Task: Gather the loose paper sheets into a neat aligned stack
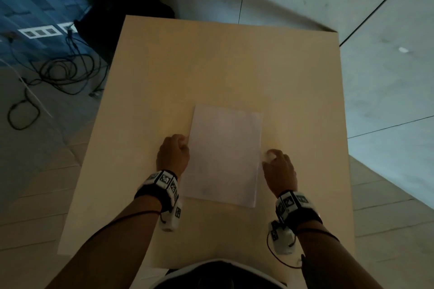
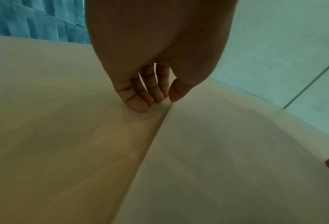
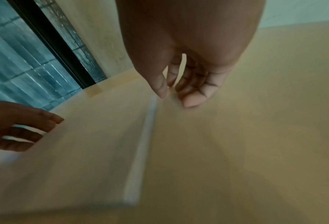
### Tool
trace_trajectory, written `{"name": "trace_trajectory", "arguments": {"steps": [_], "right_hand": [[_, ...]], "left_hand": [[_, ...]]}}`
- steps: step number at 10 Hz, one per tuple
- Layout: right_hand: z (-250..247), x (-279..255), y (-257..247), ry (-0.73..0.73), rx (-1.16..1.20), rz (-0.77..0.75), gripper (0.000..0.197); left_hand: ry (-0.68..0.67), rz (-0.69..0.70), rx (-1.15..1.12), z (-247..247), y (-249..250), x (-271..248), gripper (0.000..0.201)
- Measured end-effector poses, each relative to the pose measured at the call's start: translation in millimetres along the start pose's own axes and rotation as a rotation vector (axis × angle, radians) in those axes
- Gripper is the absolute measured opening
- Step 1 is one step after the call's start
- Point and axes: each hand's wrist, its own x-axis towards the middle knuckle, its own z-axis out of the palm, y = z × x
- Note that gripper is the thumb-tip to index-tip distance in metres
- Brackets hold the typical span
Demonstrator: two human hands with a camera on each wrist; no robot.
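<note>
Here, both hands [image 1: 173,155] [image 1: 279,171] flanking the paper stack [image 1: 224,155], fingertips down.

Black wristbands [image 1: 150,196], white marker cubes [image 1: 291,202] — thin cables [image 1: 272,253]

The pale beige wooden tabletop [image 1: 225,63] carries one item only, a flat stack of white paper sheets [image 1: 224,155] lying on its near half. The far half of the surface, and the strips to either side of the stack, are open for passage. The left hand [image 1: 173,153] stands against the stack's left edge and the right hand [image 1: 278,169] against its right edge, each blocking that side locally. The stack lies flat, so a hand can pass over it. Tangled black cables [image 1: 58,77] lie on the floor beyond the table's left edge.
</note>
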Motion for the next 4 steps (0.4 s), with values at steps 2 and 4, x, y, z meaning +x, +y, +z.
{"name": "trace_trajectory", "arguments": {"steps": [2,4], "right_hand": [[-5.0,-53.0,60.1,0.013,-0.126,-0.067,0.022],[-12.9,-91.5,93.5,0.001,-0.203,-0.092,0.025]], "left_hand": [[-0.060,0.047,0.141,3.1,-45.3,-57.7,0.036],[-0.031,0.110,0.246,3.2,-79.1,-114.9,0.038]]}}
